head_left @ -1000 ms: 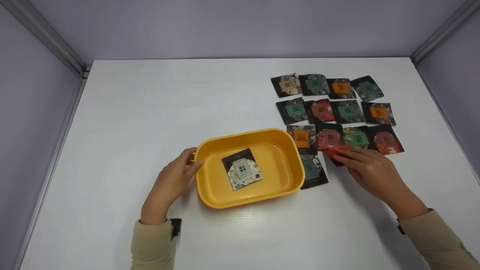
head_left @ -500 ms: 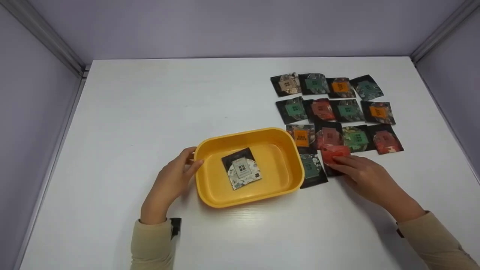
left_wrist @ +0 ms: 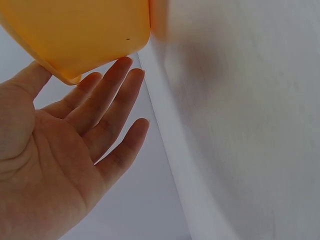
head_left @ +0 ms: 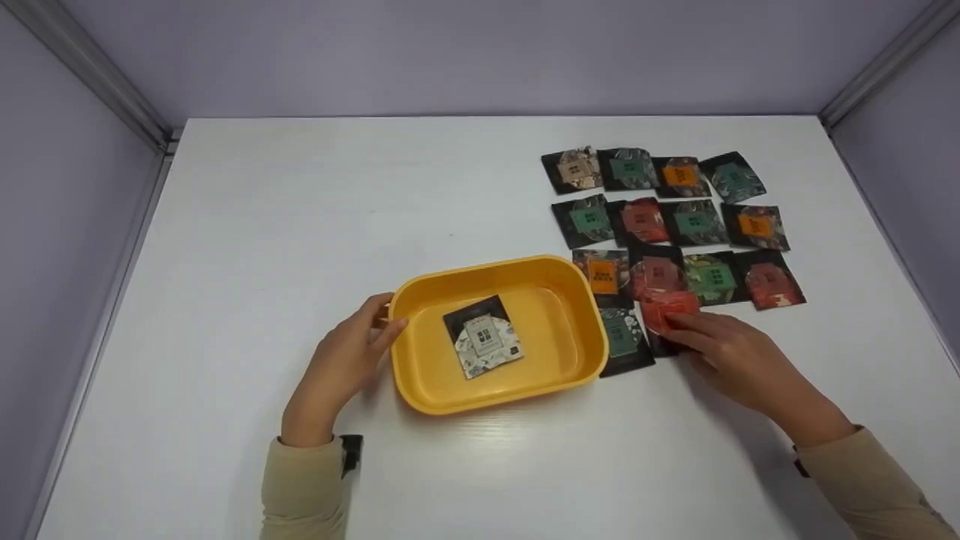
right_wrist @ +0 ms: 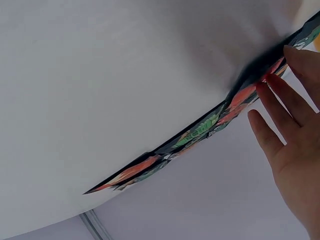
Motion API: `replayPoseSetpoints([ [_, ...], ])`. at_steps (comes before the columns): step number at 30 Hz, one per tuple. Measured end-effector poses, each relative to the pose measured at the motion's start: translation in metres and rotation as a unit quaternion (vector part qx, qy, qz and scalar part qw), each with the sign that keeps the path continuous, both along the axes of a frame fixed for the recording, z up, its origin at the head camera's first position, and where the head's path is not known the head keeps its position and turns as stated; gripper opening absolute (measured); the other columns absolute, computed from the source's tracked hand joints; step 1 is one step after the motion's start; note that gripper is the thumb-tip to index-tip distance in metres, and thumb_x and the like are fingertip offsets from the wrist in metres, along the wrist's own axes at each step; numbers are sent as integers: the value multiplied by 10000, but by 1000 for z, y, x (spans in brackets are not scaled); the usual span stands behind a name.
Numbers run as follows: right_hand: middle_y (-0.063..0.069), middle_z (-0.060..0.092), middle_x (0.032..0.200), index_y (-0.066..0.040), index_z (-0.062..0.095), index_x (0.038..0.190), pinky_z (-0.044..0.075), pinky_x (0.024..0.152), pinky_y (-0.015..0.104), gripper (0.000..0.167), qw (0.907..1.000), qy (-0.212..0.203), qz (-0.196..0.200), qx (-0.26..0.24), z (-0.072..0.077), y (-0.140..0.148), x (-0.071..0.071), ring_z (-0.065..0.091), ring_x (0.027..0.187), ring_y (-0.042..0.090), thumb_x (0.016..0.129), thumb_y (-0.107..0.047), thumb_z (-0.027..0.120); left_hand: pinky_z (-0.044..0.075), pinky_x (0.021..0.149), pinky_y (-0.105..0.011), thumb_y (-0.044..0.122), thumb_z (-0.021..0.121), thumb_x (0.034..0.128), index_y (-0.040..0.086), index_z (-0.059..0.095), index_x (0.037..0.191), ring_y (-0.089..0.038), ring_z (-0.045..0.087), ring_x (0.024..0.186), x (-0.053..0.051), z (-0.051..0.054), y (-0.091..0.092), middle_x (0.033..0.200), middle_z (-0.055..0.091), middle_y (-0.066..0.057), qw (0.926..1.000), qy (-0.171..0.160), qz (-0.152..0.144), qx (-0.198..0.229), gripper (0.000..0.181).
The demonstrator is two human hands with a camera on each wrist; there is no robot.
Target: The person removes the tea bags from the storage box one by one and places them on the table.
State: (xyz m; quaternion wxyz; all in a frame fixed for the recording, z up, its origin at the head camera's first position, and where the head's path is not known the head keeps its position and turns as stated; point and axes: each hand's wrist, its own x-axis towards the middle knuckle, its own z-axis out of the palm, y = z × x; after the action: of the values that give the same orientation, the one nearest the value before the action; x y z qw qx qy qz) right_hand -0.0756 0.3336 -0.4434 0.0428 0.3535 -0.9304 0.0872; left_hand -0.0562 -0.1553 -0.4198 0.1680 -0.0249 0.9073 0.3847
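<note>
My left hand (head_left: 341,367) holds the left end of a yellow plastic basin (head_left: 499,401), thumb over the rim and fingers against the outside wall. Inside the basin lies one black-and-white sachet (head_left: 484,337) with a pale label. On the right, my right hand (head_left: 739,360) rests its fairly straight fingertips on a red-and-black sachet (head_left: 660,306), which lies on the table and is partly covered by the fingers. Beside that sachet, against the basin's right end, is a black sachet (head_left: 624,341) with a green label. The right wrist view shows the fingers touching the sachet's face.
Several flat sachets (head_left: 697,223) with green, orange, red and beige labels lie in three rows behind the right hand, some edges overlapping. The white table (head_left: 300,202) is bounded by pale walls (head_left: 480,60) at the back and sides.
My right hand has brought the red-and-black sachet down flat beside the green-labelled one and shifted slightly left; its fingers stay on it. The left hand and basin have not moved.
</note>
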Motion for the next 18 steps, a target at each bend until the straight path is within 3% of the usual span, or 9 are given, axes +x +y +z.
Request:
replayPoseSetpoints([
  [12, 119, 702, 1156, -69, 734, 1135, 564, 831, 506, 492, 9946, 799, 546, -384, 28, -32, 4, 661, 1014, 307, 677, 59, 862, 399, 1075, -531, 413, 503, 1036, 190, 387, 1498, -319, 507, 1264, -2, -1, 2, 1369, 553, -111, 9999, -87, 58, -46, 526],
  [15, 115, 698, 1172, -75, 731, 1136, 561, 832, 516, 214, 9910, 969, 765, -511, 35, -44, 5, 651, 1051, 300, 925, -97, 701, 397, 1076, -533, 423, 495, 1038, 189, 384, 1500, -318, 506, 1265, -2, -1, 1, 1373, 549, -112, 9999, -91, 51, -18, 530],
  [16, 115, 698, 1174, -76, 731, 1135, 559, 835, 520, 199, 9892, 1050, 859, -559, 38, -48, 6, 649, 1061, 300, 990, -148, 616, 400, 1076, -530, 426, 493, 1037, 188, 381, 1502, -317, 508, 1260, -2, -1, 2, 1373, 548, -112, 9999, -100, 56, -9, 533],
  [18, 111, 695, 1185, -82, 730, 1138, 554, 848, 523, 373, 9858, 1188, 1036, -582, 44, -57, 6, 646, 1077, 300, 1076, -268, 413, 402, 1076, -523, 434, 488, 1037, 184, 376, 1505, -315, 511, 1256, -2, -1, 2, 1375, 547, -116, 9999, -115, 60, 3, 541],
])
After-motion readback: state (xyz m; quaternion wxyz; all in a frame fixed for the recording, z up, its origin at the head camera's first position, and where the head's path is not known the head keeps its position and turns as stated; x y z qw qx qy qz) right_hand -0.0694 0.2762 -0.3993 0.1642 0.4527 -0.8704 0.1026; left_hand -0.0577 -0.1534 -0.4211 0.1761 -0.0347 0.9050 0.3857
